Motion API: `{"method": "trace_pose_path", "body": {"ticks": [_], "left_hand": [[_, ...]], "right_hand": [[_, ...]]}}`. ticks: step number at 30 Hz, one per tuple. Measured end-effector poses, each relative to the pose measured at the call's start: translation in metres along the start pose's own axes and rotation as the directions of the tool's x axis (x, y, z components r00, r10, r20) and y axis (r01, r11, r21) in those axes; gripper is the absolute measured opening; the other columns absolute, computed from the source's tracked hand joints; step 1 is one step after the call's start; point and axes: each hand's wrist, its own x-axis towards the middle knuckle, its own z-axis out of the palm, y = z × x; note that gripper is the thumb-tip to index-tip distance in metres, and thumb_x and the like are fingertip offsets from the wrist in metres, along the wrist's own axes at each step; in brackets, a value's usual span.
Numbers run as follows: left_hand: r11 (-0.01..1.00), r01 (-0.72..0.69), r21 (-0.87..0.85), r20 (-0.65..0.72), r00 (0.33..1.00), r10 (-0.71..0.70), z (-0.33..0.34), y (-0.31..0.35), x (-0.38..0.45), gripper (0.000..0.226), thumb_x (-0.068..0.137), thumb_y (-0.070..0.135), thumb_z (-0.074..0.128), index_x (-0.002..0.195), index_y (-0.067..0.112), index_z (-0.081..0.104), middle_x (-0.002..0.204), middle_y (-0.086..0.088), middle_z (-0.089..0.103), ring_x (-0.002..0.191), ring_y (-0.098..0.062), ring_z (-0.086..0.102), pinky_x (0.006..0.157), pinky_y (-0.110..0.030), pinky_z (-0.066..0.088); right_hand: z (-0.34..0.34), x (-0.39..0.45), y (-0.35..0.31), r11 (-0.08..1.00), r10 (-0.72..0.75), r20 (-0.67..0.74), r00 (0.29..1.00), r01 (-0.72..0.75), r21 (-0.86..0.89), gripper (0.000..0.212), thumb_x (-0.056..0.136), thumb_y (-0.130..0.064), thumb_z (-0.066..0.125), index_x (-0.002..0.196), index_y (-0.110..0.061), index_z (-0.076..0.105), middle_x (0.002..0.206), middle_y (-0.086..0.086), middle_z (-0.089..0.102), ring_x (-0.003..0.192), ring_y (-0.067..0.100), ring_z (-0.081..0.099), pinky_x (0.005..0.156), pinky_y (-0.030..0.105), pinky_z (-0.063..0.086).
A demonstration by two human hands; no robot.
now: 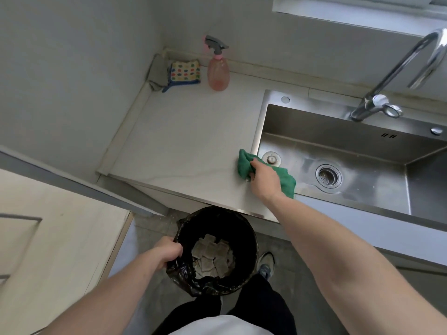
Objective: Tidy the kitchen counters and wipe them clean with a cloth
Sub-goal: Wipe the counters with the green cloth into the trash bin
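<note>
My right hand (264,181) grips a green cloth (244,165) against the pale counter (188,139), right at the sink's left rim. The cloth bunches under my fingers and trails toward the sink. My left hand (167,252) holds the rim of a black bin (244,228) lined with a black bag, below the counter's front edge. Several flat grey-white packets (212,255) lie in the bin.
A pink spray bottle (218,71) and a dotted dishcloth (185,73) stand in the counter's back corner. The steel sink (338,146) with drain (328,176) and tap (377,102) lies to the right. A pale door (48,238) is at left. My shoe (266,264) is beside the bin.
</note>
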Motion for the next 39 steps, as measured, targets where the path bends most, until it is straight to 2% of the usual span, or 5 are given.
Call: {"method": "trace_pose_path", "body": {"ticks": [4, 13, 17, 23, 39], "left_hand": [[1.0, -0.008, -0.026, -0.002, 1.0, 0.008, 0.003, -0.002, -0.001, 0.029, 0.071, -0.01, 0.054, 0.093, -0.005, 0.072, 0.08, -0.021, 0.067, 0.072, -0.032, 0.067, 0.06, -0.033, 0.055], [1.0, -0.025, 0.003, 0.012, 1.0, 0.025, -0.003, 0.004, -0.01, 0.026, 0.073, -0.01, 0.055, 0.093, -0.003, 0.07, 0.087, -0.023, 0.068, 0.08, -0.035, 0.068, 0.063, -0.034, 0.056], [0.999, -0.016, 0.03, 0.011, 1.0, 0.016, -0.007, 0.002, -0.008, 0.029, 0.071, -0.006, 0.056, 0.096, -0.002, 0.069, 0.095, -0.023, 0.069, 0.086, -0.036, 0.069, 0.067, -0.037, 0.058], [0.998, -0.047, 0.036, 0.008, 0.999, 0.046, -0.01, 0.007, -0.018, 0.018, 0.076, -0.008, 0.055, 0.086, 0.0, 0.068, 0.086, -0.018, 0.065, 0.076, -0.031, 0.064, 0.06, -0.031, 0.053], [0.997, 0.05, 0.059, -0.026, 0.998, -0.048, -0.021, 0.002, -0.015, 0.052, 0.06, -0.003, 0.059, 0.111, -0.002, 0.064, 0.101, -0.023, 0.066, 0.089, -0.037, 0.068, 0.06, -0.034, 0.06]], "right_hand": [[0.013, -0.026, 0.002, 0.971, -0.134, 0.113, 0.984, 0.153, -0.184, 0.053, 0.095, 0.002, 0.039, 0.146, -0.012, 0.046, 0.152, 0.004, 0.05, 0.145, 0.034, 0.037, 0.115, 0.059, 0.031], [0.042, -0.126, -0.023, 0.955, -0.261, 0.242, 0.934, 0.286, -0.074, 0.057, 0.091, -0.003, 0.05, 0.145, -0.02, 0.049, 0.147, -0.002, 0.056, 0.147, 0.021, 0.038, 0.122, 0.048, 0.024], [0.043, -0.159, -0.029, 0.951, -0.304, 0.233, 0.924, 0.31, 0.008, 0.039, 0.097, -0.014, 0.048, 0.132, -0.027, 0.058, 0.132, -0.008, 0.065, 0.124, 0.02, 0.058, 0.099, 0.039, 0.048], [0.01, -0.157, -0.028, 0.97, -0.204, 0.037, 0.978, 0.197, 0.143, 0.044, 0.099, -0.014, 0.051, 0.14, -0.028, 0.057, 0.139, -0.013, 0.061, 0.127, 0.011, 0.055, 0.102, 0.02, 0.041], [-0.076, -0.029, -0.014, 0.97, -0.003, -0.155, 0.988, 0.04, 0.239, 0.017, 0.096, -0.015, 0.052, 0.104, -0.029, 0.057, 0.085, -0.008, 0.066, 0.08, 0.021, 0.06, 0.065, 0.036, 0.047]]}}
